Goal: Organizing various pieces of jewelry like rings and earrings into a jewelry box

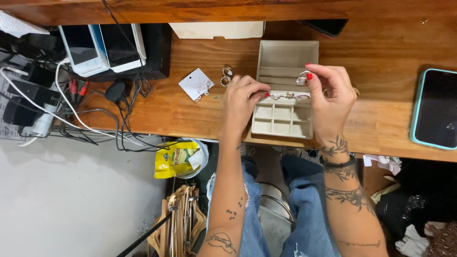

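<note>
Open beige fabric-lined jewellery box (285, 62) on wooden desk (381, 62). Right hand (331, 97) pinches small silver ring (302, 77) over its ring rolls; left hand (243, 102) fingertips closed on the rolls (rings slotted there).

Evenly and brightly lit from above, warm on the worktop (200, 114). Soft, short shadows under the hands. Faint glare on the dark phone screen (435, 108). Sharp centre, mild stretching toward the edges, darker beneath.

Likely a home workspace: wooden desk (200, 109), tangled cables (81, 119), wooden hangers (183, 219) on the floor.
</note>
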